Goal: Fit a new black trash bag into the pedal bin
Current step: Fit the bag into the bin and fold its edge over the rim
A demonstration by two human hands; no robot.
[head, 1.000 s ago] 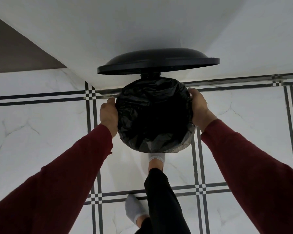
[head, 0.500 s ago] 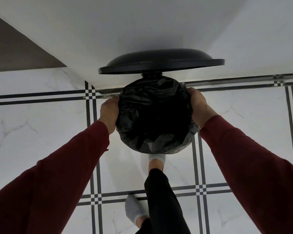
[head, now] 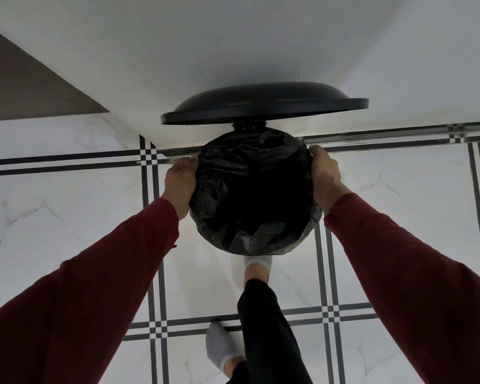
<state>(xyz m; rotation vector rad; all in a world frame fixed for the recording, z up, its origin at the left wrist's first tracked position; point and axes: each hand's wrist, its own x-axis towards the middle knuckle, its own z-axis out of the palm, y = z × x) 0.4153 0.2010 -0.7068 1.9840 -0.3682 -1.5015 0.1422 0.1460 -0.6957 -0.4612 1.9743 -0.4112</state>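
Seen from above, the pedal bin's lid (head: 263, 105) stands raised against the white wall (head: 233, 37), and the black trash bag (head: 254, 195) lines the round opening, its crinkled edge folded over the rim. The left hand (head: 179, 187) and right hand (head: 326, 177) are set well apart on opposite sides, each curled over the bagged rim. No brand, label or writing is legible anywhere; one socked foot (head: 257, 268) sits at the bin's base on the marble-pattern tiled floor (head: 67, 217).

Frame centre — bag (head: 254, 195) in the bin, my left hand (head: 180, 184) and right hand (head: 326, 176) flanking; lid (head: 263, 106) above, my foot (head: 257, 268) below.
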